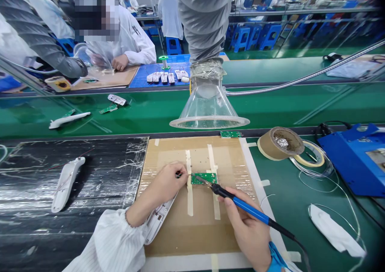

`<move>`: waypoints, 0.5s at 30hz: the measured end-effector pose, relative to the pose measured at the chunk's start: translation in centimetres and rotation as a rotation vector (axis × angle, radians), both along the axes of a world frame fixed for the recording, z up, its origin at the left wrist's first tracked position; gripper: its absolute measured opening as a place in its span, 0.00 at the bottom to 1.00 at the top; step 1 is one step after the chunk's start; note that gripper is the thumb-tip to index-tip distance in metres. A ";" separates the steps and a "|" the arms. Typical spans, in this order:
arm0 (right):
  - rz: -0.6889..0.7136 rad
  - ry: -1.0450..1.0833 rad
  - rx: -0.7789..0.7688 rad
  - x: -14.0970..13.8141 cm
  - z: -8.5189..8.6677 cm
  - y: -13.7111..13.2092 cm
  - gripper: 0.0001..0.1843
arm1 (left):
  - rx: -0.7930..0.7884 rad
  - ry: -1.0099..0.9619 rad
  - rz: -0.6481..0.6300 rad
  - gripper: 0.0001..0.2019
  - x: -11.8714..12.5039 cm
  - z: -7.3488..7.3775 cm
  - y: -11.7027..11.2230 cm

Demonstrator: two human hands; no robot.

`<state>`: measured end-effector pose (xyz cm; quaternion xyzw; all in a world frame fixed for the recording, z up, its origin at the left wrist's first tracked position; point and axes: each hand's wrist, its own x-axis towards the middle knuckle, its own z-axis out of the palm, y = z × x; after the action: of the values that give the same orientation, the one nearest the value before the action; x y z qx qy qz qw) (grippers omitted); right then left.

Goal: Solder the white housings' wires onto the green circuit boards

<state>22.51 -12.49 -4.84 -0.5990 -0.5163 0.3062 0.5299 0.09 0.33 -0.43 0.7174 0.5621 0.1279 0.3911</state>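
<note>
A small green circuit board (pixel 204 178) lies on a taped cardboard work mat (pixel 195 224). My right hand (pixel 248 228) is closed round a blue-handled soldering iron (pixel 249 210), whose tip touches the board's left part. My left hand (pixel 168 181) is pinched at the board's left edge, on thin wires that I can barely make out. Under my left forearm lies a white plastic housing (pixel 159 222).
A clear fume hood funnel (pixel 209 103) hangs just beyond the mat. A tape roll (pixel 281 143), a blue station (pixel 353 157) and a white cloth (pixel 333 232) are at the right. Another white housing (pixel 64 183) lies on a black mat at the left. Other people work across the green conveyor (pixel 150 111).
</note>
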 end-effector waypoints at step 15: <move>0.033 0.011 -0.057 0.0 0.5 0.3 0.11 | -0.017 0.009 0.009 0.11 0.2 0.1 0.1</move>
<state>22.49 -12.19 -4.35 -0.6035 -0.5141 0.3327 0.5106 0.29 0.45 -0.28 0.7121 0.5684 0.1216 0.3938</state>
